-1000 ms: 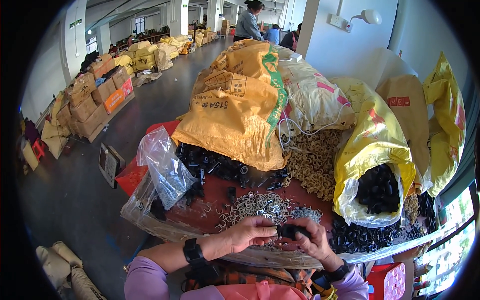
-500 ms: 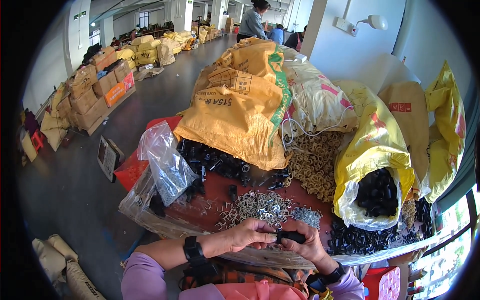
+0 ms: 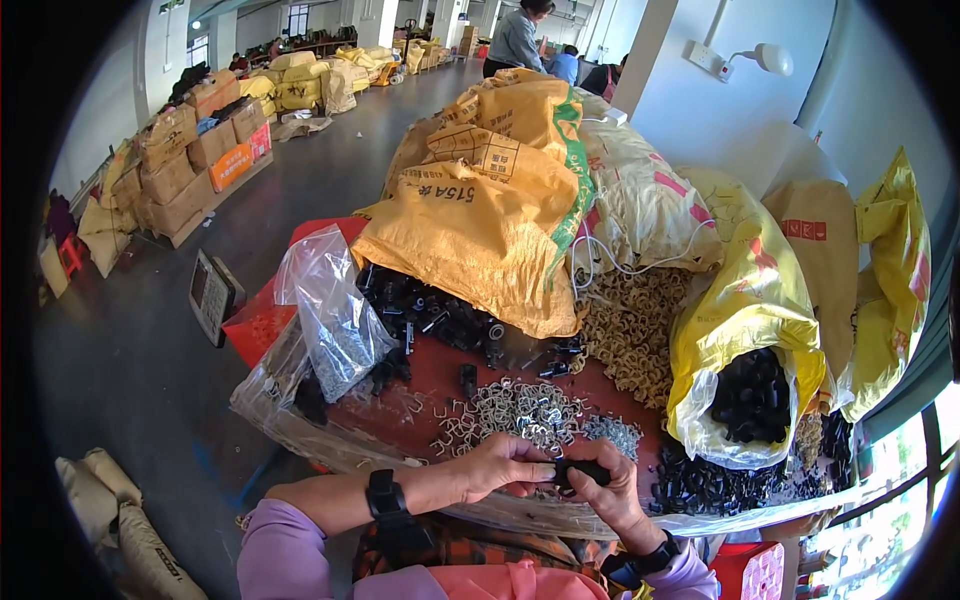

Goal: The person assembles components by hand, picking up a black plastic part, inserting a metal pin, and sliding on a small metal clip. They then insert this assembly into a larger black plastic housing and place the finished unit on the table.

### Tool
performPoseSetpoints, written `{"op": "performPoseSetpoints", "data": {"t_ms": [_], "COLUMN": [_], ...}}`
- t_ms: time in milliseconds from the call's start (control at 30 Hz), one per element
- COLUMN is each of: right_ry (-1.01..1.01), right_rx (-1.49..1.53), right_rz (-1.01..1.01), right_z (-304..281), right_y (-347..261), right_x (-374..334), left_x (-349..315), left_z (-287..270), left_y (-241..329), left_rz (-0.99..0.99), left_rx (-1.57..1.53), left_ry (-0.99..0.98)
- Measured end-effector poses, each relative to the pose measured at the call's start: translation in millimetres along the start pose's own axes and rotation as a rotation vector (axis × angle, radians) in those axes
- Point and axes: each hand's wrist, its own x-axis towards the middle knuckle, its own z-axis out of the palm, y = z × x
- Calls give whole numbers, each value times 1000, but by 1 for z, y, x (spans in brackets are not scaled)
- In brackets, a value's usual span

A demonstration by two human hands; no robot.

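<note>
Both hands meet at the near edge of the red tabletop (image 3: 440,375). A small black plastic part (image 3: 585,469) is between them, partly covered by fingers. My right hand (image 3: 612,492) is closed around it with the thumb on top. At its left end, my left hand (image 3: 498,467) pinches with thumb and fingertips; whether a smaller piece is in that pinch is hidden. Just beyond the hands lies a heap of silvery U-shaped metal pieces (image 3: 515,412). Beside it, to the right, is a small pile of tiny grey metal pieces (image 3: 612,434).
Black plastic parts (image 3: 430,318) spill from under a big orange sack (image 3: 470,230). Tan curved pieces (image 3: 630,335) lie right of them. A yellow sack (image 3: 700,330) holds more black parts. A clear bag (image 3: 335,325) stands left. Loose black pieces (image 3: 715,485) cover the right edge.
The view has shifted slightly. My hands stay together on the black part, and my right thumb and fingers have shifted a little over it.
</note>
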Motion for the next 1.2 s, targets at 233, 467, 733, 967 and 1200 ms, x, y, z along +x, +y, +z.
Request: {"op": "performPoseSetpoints", "data": {"t_ms": [233, 467, 733, 967, 1200], "right_ry": [126, 211, 155, -12, -229], "right_rx": [-176, -75, 162, -3, 169], "right_rz": [-136, -65, 128, 57, -33], "right_z": [13, 24, 25, 23, 2], "right_y": [-7, 7, 5, -1, 3], "right_x": [-4, -10, -7, 5, 21], "left_x": [1, -1, -5, 12, 9], "left_z": [-2, -2, 3, -7, -8], "left_y": [-3, 3, 14, 11, 23], "left_rz": [36, -27, 16, 311, 177], "left_rx": [8, -19, 94, 25, -37], "left_ry": [10, 61, 41, 205, 197]}}
